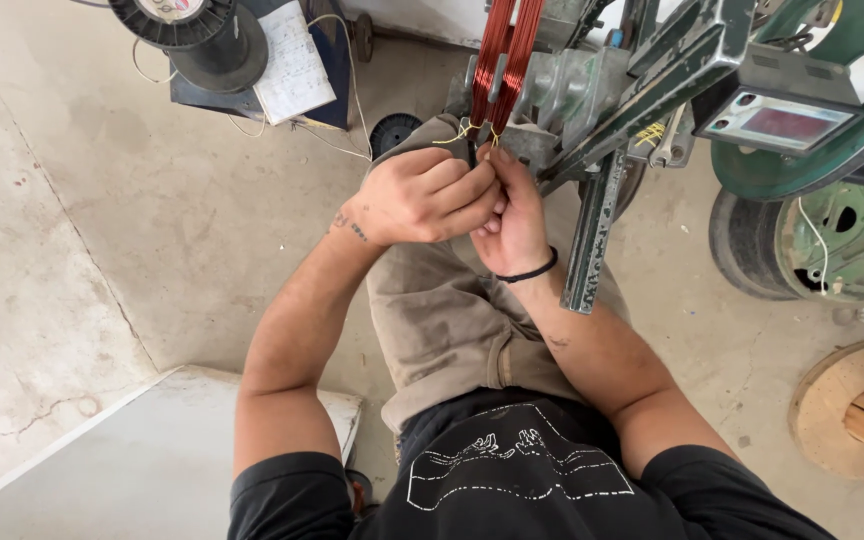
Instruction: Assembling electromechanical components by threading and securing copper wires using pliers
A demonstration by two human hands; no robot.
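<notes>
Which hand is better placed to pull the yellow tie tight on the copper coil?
Probably the left hand: its fingertips pinch right under the yellow tie at the copper coil, while the right hand sits lower, partly covered.

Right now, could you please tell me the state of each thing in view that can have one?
Left hand: closed, pinching the thin yellow tie string.
Right hand: closed, fingertips at the same string.
Bundle of red-brown copper wire: stretched taut on the green metal winding machine, tied at its lower end.
Black plastic wire spool: lying on the floor.
Small grey display box: screen blank.
</notes>
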